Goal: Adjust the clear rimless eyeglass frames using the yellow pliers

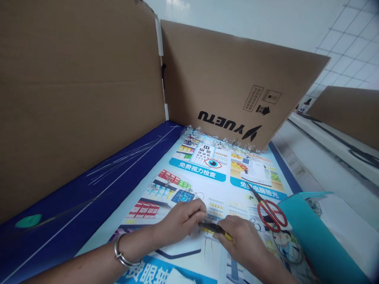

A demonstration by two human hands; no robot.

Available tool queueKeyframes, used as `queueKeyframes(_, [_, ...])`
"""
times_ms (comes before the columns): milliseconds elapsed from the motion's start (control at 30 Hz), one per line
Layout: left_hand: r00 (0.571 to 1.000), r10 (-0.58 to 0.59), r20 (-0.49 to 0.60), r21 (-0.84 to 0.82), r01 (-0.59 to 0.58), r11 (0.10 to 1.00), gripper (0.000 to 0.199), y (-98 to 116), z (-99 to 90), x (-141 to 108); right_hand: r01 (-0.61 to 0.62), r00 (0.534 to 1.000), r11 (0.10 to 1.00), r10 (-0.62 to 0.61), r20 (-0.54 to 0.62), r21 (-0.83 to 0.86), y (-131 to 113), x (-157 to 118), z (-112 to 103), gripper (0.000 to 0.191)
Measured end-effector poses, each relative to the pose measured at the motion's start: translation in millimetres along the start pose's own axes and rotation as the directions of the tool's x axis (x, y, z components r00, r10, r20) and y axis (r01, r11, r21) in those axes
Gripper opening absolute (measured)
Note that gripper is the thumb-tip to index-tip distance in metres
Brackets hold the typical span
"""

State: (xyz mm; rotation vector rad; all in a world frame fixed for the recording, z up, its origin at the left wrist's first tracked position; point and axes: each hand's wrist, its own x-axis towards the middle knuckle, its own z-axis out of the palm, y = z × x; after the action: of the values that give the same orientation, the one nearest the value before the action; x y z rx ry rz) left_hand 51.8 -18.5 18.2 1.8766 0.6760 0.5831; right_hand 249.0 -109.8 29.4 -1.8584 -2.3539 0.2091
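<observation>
One head-worn camera looks forward and steeply down at two nearby hands [189, 221].

From my end, I can read YUETU in black, upside down beside a leaf-like logo, on the cardboard panel [207, 71] at upper centre. Right of it I get an arrow sign [263, 110] and boxed print [253, 98] too small to make out. On the printed sheet [204, 189] at the centre, one blue banner [197, 170] reads 免费视力检查; the next, to its right, reads 免费电脑验光, partly covered. Above the first, I see an eye chart [203, 154] with rows of E-shaped signs. At the bottom edge, I catch only 费眼轴, cut off.
</observation>
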Motion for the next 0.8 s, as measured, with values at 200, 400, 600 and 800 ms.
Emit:
queueKeyframes(200, [0.998, -0.047, -0.029, -0.014, 0.047, 0.999, 0.018, -3, 2.1, 1, 0.003, 0.999, 1.000, -0.003, -0.039, 0.008, 6, 3, 6, 0.006])
queueKeyframes(400, [0.992, 0.073, -0.104, 0.119, -0.061, 0.991, 0.020, -5, -0.2, 3, -0.019, 1.000, 0.999, 0.020, -0.019, 0.032, 12, 5, 12, 0.012])
queueKeyframes(600, [0.987, -0.001, -0.158, 0.032, 0.006, 0.999, 0.019, -9, -3.7, 6, -0.001, 0.994, 0.998, 0.009, -0.111, 0.070, 15, 4, 20, 0.012])
queueKeyframes(800, [0.976, -0.115, -0.182, -0.099, 0.099, 0.990, 0.016, -12, -1.5, 8, 0.125, 0.911, 0.992, -0.112, -0.396, 0.006, 17, 5, 22, 0.017])
